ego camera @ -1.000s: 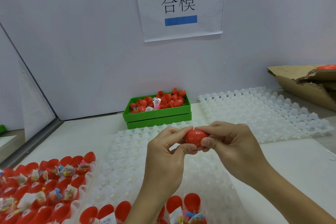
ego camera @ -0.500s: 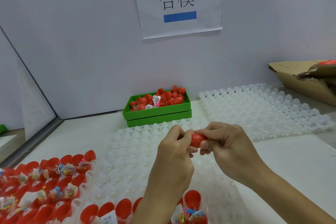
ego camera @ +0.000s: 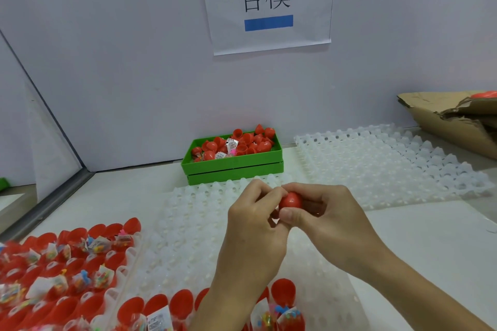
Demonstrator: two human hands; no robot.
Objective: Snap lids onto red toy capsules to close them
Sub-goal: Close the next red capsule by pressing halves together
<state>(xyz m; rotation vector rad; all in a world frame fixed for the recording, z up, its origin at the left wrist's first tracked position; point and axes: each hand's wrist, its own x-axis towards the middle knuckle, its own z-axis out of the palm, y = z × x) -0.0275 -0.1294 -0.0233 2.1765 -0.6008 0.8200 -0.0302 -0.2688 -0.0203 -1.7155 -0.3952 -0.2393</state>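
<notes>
Hands (ego camera: 258, 220) nearer green tray (ego camera: 234, 166) than before

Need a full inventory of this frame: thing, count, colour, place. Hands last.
Small plastic toy capsule: one, red, held between both hands above the front tray.
Moulded plastic dimple trays: two bare ones, translucent white, one under the hands, one at back right.
Open capsule halves with bagged toys: many, red, in a tray at front left; more along the near edge.
Shallow plastic bins: two stacked, green, against the back wall, the top one full of loose red capsule parts.
Paper sign: one, white with blue bars, on the wall.
Torn cardboard box: one, brown, far right.
Left hand: grips the capsule.
Right hand: grips the capsule.
</notes>
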